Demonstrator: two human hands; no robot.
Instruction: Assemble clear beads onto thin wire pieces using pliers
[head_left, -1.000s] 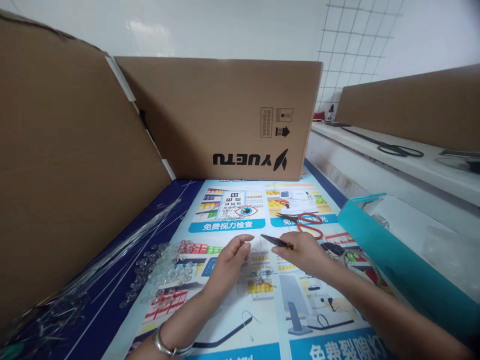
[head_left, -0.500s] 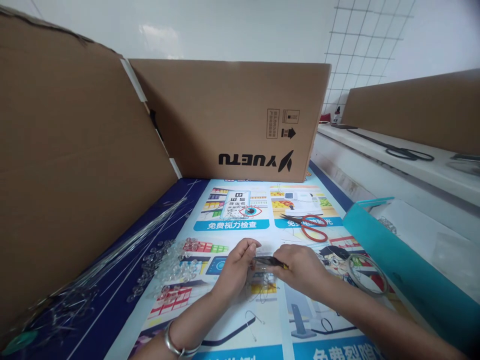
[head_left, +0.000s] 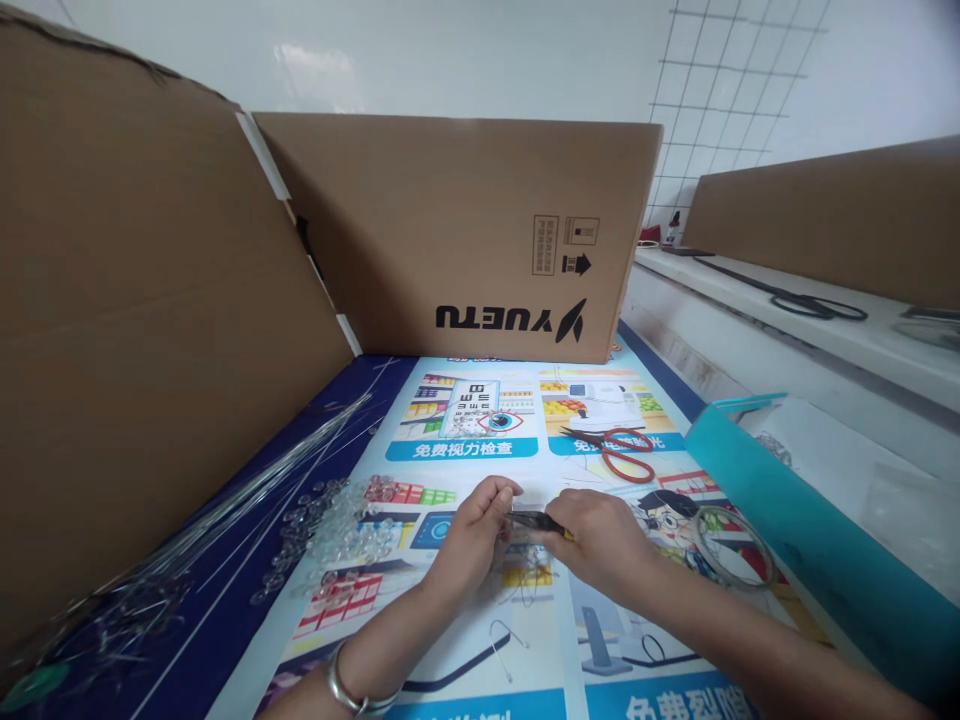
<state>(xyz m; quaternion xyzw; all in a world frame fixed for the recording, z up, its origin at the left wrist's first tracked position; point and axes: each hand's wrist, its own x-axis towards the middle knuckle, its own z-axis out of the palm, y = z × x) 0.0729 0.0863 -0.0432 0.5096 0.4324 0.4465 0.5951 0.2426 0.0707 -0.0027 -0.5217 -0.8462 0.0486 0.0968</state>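
My right hand (head_left: pixel 604 535) is wrapped round the handles of dark-jawed pliers (head_left: pixel 534 520), whose tips point left. The jaws reach the fingertips of my left hand (head_left: pixel 476 530), where thumb and index finger pinch a thin wire (head_left: pixel 511 506). How far the jaws are closed on it is too small to tell. Below the pliers, clear pieces with loops of thin wire (head_left: pixel 531 575) lie or hang, partly hidden by my hands. A bent wire piece (head_left: pixel 504 645) lies on the printed sheet nearer to me.
Clear beads (head_left: pixel 341 530) are spread on the left, beside long thin wires (head_left: pixel 277 470). Red-handled scissors (head_left: pixel 626 455) lie beyond my right hand. On the right are a wire coil (head_left: pixel 733 545) and a teal box (head_left: pixel 817 540). Cardboard panels (head_left: pixel 465 230) stand behind and left.
Hardly anything differs. Both hands and the pliers stay in almost the same place, and the view has shifted very slightly.
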